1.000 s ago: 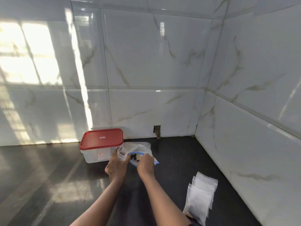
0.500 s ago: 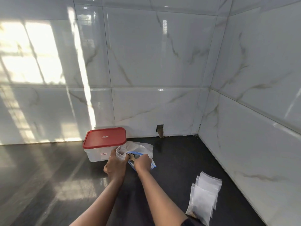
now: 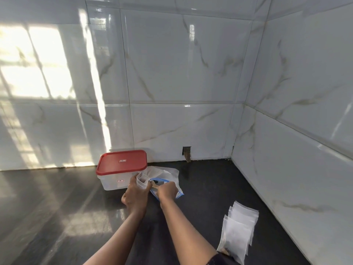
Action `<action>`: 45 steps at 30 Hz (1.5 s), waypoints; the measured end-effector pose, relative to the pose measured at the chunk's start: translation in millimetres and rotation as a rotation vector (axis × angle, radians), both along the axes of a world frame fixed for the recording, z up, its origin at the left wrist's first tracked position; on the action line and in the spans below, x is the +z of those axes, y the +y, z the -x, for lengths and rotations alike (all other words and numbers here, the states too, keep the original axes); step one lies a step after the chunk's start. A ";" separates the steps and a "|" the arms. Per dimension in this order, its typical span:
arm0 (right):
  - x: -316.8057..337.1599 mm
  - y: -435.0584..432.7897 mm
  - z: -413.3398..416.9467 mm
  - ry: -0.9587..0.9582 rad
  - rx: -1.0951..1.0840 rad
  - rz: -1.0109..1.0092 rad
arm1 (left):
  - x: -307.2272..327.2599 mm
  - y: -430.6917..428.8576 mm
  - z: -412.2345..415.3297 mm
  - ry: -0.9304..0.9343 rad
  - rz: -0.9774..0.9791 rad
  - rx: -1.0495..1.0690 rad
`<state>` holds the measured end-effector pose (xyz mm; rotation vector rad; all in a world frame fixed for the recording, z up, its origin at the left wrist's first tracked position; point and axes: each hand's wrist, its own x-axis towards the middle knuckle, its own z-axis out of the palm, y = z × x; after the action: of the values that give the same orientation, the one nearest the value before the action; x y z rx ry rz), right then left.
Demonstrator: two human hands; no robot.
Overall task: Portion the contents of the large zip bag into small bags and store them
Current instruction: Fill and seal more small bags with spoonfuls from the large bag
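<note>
Counter: small bag in left hand, tan handle in right hand

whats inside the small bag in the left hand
Dark material shows inside the small bag; what it is cannot be told. The left hand gripping it covers its lower part.

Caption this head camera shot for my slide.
Left hand holds a small bag open; right hand holds a wooden scoop at its mouth, above the large zip bag.
</note>
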<state>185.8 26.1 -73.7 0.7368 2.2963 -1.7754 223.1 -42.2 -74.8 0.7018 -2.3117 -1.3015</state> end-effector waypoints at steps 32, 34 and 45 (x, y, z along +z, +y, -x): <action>30.1 103.3 -7.7 0.038 0.002 0.038 | 5.5 24.5 1.6 -0.021 -0.021 -0.008; 34.5 110.0 -10.1 0.018 0.027 0.051 | 4.5 25.0 2.3 -0.023 -0.030 -0.007; 65.7 140.6 -24.9 0.002 0.140 0.167 | 4.5 26.1 3.5 -0.045 -0.042 -0.005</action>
<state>210.7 166.7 -7.9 0.5333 2.1113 -1.8741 219.6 -16.2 -70.3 0.7467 -2.3293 -1.3536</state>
